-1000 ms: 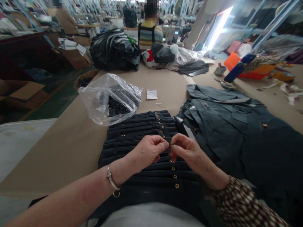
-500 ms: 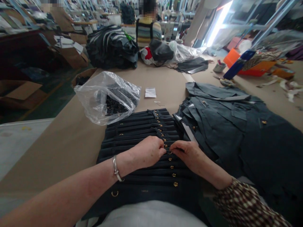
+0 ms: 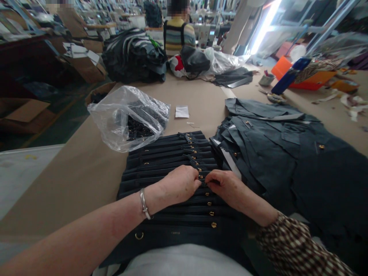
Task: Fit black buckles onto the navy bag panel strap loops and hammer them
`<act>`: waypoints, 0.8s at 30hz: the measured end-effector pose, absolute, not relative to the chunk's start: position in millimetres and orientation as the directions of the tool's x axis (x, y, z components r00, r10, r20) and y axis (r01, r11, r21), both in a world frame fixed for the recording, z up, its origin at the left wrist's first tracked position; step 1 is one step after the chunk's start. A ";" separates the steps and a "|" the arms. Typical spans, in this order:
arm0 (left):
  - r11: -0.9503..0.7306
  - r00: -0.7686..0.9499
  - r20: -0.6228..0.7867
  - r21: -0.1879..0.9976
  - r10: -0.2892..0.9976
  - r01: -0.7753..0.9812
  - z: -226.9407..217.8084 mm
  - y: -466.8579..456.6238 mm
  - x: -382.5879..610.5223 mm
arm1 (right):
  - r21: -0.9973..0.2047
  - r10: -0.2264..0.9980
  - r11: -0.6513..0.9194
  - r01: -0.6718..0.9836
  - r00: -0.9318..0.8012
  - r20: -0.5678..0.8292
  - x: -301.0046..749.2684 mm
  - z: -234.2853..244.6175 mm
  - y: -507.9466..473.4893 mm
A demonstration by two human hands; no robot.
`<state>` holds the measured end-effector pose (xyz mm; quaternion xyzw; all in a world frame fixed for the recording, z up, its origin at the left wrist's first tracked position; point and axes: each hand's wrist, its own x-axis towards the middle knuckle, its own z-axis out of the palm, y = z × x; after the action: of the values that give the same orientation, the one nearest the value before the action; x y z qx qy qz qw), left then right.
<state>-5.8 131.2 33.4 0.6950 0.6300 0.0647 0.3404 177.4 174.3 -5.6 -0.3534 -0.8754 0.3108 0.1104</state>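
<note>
Both hands sat on the stack of dark belted pieces (image 3: 172, 161), the landmark here. Left hand (image 3: 176, 186) and right hand (image 3: 227, 186) met fingertip to fingertip over a small gold buckle (image 3: 202, 177) in the stack's middle rows, fingers pinched shut on it; exact contact too small to resolve. Silver bracelet (image 3: 143, 204) was on the left wrist. Clear plastic bag (image 3: 126, 117) lay touching the stack's far-left corner. Pile of dark grey garments (image 3: 276, 145) lay just right of the stack. White slip of paper (image 3: 182, 111) lay beyond the stack's far edge.
</note>
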 end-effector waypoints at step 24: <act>0.605 0.138 -0.590 0.757 0.795 -0.247 53.0 126.8 -19.9 | -0.771 0.684 0.542 0.335 -0.709 0.173 155.0 30.8 148.2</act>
<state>-19.9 126.8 53.0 0.2518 0.5448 0.3665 0.7109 155.0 148.2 30.8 -0.3011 -0.8462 0.3720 0.2345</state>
